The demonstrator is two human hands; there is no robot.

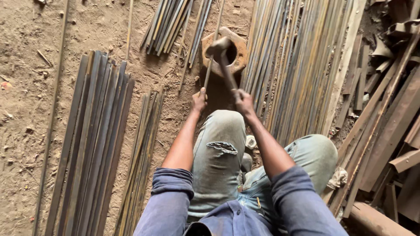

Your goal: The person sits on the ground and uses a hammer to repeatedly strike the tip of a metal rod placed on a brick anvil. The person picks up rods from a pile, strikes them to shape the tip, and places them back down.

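My right hand [244,101] grips the wooden handle of a hammer [220,49], whose blurred head hangs over a rusty iron block [238,59] with a round hole in it. In my left hand [199,99] is the near end of a thin metal rod [209,70] that runs up across the block's left side. Both arms reach forward over my bent knees in faded torn jeans.
Bundles of long flat metal strips lie on the dirt floor: a wide one at left [94,140], a thin one beside my left arm [142,161], more at the top [168,24] and right [297,65]. Rusty scrap bars [385,131] pile up at far right.
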